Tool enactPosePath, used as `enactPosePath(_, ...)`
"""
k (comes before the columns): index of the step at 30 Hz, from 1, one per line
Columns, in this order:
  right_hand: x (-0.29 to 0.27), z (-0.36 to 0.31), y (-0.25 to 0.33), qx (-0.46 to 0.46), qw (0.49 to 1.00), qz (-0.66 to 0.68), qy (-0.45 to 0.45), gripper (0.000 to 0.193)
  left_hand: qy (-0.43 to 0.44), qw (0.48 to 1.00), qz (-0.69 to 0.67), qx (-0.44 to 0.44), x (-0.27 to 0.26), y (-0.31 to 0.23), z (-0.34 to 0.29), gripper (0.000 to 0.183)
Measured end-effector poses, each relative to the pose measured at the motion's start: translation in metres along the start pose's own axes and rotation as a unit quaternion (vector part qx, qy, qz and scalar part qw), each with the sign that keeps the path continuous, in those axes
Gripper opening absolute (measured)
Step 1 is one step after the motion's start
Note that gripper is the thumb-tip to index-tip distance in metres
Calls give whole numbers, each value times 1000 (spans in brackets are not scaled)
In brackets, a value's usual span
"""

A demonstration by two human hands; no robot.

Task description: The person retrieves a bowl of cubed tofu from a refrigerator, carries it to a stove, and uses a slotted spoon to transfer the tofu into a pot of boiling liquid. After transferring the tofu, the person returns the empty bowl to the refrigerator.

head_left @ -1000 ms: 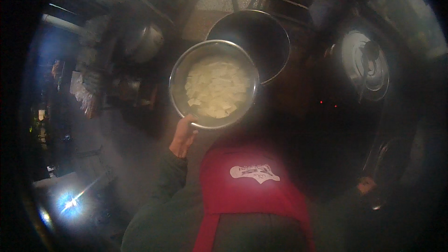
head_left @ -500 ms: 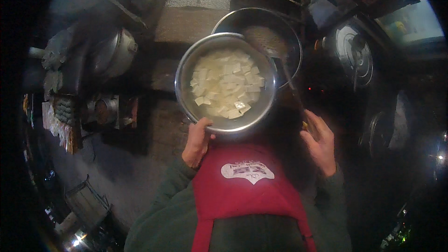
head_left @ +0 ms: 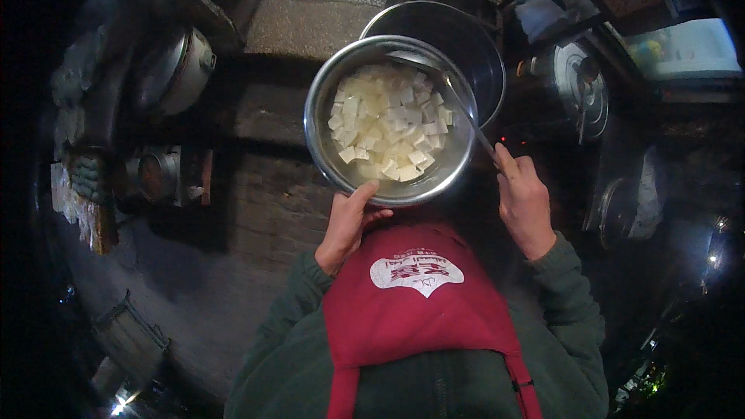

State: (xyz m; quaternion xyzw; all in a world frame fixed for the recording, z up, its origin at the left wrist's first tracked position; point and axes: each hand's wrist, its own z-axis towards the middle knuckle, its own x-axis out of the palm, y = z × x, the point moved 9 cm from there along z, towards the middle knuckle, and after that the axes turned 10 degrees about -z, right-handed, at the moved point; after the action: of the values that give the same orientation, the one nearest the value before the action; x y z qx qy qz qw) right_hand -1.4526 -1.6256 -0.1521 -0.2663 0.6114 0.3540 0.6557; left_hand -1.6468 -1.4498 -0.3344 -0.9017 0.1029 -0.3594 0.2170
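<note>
Now the right hand (head_left: 524, 200) has come up and closed on a long utensil handle (head_left: 469, 120), its far end inside the steel bowl (head_left: 326, 147) of white cubes (head_left: 386, 128) — stirring or scooping looks underway. The left hand (head_left: 348, 225) keeps gripping the bowl's near rim, held over the dark pan (head_left: 473, 46).

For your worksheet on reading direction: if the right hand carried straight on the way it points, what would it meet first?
The right hand points up-left along the utensil it holds. It would probably meet the bowl of white cubes first, though depth is unclear.
</note>
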Motion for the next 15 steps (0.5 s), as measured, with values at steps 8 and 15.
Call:
enactPosePath(8, -12, 8, 5, -8, 988, -144, 64, 52, 23, 1000, -17, 5, 10, -1, -1, 38)
enactPosePath(15, -17, 4, 16, -33, 984, -161, 73, 52, 17, 1000, -16, -3, 11, 1, -2, 38)
